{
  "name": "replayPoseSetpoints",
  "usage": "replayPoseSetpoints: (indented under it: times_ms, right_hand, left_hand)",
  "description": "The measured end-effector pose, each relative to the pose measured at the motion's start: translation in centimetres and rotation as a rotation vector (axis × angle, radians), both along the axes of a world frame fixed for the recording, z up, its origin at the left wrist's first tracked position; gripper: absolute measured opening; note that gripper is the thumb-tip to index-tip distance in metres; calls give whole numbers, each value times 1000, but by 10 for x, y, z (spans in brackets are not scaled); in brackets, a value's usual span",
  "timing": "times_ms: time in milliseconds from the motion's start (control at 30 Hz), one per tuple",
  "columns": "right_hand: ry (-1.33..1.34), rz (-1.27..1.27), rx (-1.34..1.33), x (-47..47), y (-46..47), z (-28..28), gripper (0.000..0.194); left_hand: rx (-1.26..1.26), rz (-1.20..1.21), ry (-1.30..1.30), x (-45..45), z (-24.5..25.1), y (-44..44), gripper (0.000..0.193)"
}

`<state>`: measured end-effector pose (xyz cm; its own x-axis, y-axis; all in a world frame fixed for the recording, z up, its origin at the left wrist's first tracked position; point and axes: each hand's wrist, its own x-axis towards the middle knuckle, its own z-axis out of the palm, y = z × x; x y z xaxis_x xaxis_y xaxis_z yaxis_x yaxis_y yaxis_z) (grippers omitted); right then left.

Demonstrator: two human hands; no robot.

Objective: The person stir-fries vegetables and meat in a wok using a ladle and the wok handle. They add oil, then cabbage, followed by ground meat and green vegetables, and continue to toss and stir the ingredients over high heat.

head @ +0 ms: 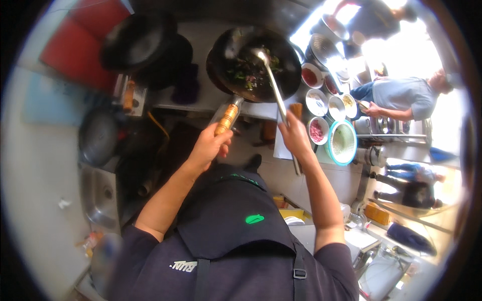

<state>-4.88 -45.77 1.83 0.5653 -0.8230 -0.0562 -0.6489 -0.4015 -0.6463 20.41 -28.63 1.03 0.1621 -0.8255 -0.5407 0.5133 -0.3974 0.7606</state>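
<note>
My left hand is closed around the turned wooden handle of a dark wok. The wok is over the stove counter at the top middle and holds chopped food with green and purplish pieces. In my right hand is a long-handled metal ladle; its head reaches into the wok above the food, and the end of its handle sticks out below my hand. Whether the ladle's bowl holds anything cannot be told, because of glare.
Bowls of ingredients, a turquoise-rimmed basket and a wooden-looking brush are right of the wok. More dark woks stand at left, above a steel sink. A person in a light shirt stands beyond the bowls.
</note>
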Motion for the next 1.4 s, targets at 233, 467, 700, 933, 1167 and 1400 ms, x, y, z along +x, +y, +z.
replayPoseSetpoints:
  times_ms: [233, 467, 700, 933, 1167, 1400]
  right_hand:
    - [89, -61, 80, -19, 6, 20, 41]
    - [-16, 38, -116, -16, -5, 20, 41]
    - [343, 166, -108, -31, 0, 27, 58]
    - [476, 139, -49, -35, 2, 32, 59]
    - [114, 12, 147, -13, 2, 27, 44]
    - [118, -77, 226, -44, -4, 5, 43]
  left_hand:
    - [30, -31, -52, 5, -3, 7, 24]
    - [-5, -67, -36, 6, 0, 4, 18]
    - [-46, -57, 11, 7, -3, 8, 28]
    - [48, -46, 35, 6, 1, -4, 22]
    - [54, -47, -129, -30, 0, -17, 21]
    - [-17, -29, -183, -53, -7, -17, 20]
